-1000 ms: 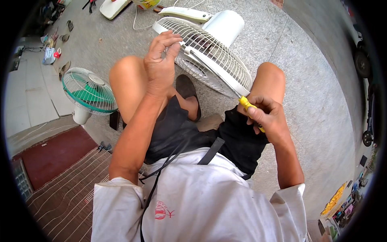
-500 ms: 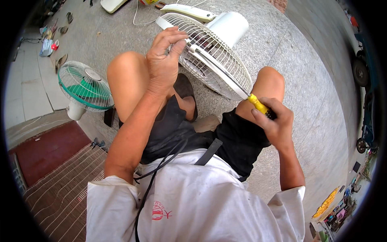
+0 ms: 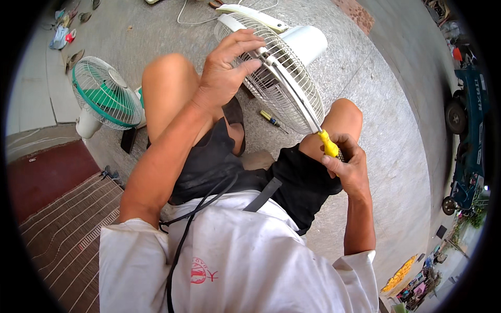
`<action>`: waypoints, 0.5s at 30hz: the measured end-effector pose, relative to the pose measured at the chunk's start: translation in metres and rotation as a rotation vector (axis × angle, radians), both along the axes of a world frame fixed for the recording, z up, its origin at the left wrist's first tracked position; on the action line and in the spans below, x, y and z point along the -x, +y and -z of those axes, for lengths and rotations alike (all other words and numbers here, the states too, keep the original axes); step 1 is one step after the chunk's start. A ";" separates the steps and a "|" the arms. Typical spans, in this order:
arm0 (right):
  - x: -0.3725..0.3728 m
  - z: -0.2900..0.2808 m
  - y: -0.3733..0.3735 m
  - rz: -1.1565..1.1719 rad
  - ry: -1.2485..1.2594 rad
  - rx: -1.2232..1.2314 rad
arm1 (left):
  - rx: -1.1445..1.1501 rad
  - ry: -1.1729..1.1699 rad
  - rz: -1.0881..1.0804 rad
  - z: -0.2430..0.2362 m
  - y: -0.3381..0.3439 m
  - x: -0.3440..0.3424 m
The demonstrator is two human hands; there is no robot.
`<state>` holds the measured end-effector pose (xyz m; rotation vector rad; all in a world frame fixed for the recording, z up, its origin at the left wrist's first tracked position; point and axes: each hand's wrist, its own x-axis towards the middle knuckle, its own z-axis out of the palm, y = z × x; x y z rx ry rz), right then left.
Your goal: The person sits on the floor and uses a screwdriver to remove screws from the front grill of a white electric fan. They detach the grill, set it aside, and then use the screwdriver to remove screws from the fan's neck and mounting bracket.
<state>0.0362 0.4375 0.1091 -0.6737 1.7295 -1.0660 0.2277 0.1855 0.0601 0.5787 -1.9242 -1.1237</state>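
A fan with a white wire guard (image 3: 287, 86) is tilted on its side in front of my knees. My left hand (image 3: 227, 68) pinches the white rim band of the guard between thumb and fingers. In my right hand (image 3: 350, 163) is a long screwdriver (image 3: 327, 141) with a yellow and black handle, held near my knee. Its thin shaft runs along the rim band toward a gap in the band beside my left hand; I cannot tell whether the tip touches anything there. The white fan base (image 3: 305, 44) lies behind the guard.
A shorter yellow-and-dark screwdriver (image 3: 270, 118) lies on the floor below the guard. To my left stands a green and white fan (image 3: 107, 96), with a dark flat object (image 3: 128, 141) near it. A brown striped mat (image 3: 73, 224) is at lower left, and a green vehicle (image 3: 469, 130) stands far right.
The view has shifted slightly. The fan guard has tilted a little more upright, uncovering the short screwdriver on the floor. My right hand has turned the yellow handle steeper; both hands keep their hold.
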 end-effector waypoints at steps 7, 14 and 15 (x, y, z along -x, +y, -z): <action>0.011 0.019 0.004 0.044 0.202 -0.067 | 0.052 0.000 -0.039 0.001 0.008 0.003; 0.007 0.012 0.006 0.028 0.386 -0.027 | 0.097 -0.011 -0.089 0.001 0.010 0.005; 0.004 0.009 0.004 0.049 0.352 -0.053 | 0.098 -0.011 -0.097 0.000 0.011 0.006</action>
